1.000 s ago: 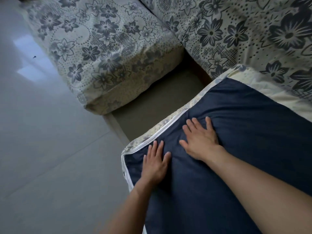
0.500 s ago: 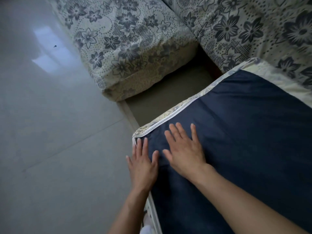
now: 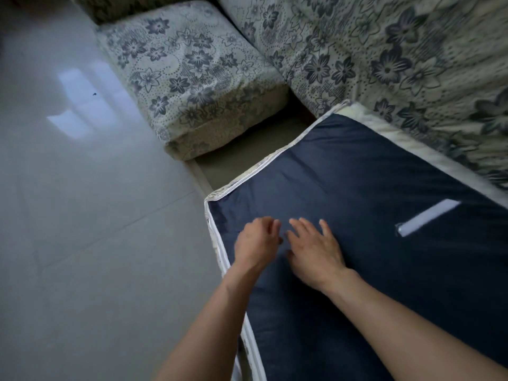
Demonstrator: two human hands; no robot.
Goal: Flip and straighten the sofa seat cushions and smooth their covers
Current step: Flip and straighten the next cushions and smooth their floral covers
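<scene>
While both hands, left point(image 3: 257, 240) loosely curled and right point(image 3: 316, 244) spread flat, hold nothing, they rest on the flipped navy-blue fabric seat cushion point(image 3: 371, 188), apparently to smooth its cover.

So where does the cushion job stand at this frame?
Done: the near cushion lies navy underside up, so it looks flipped. In hand: the left hand and right hand are over its front corner, apparently smoothing. Left: a bare gap of sofa base separates it from the floral cushion, so straightening remains.
</scene>
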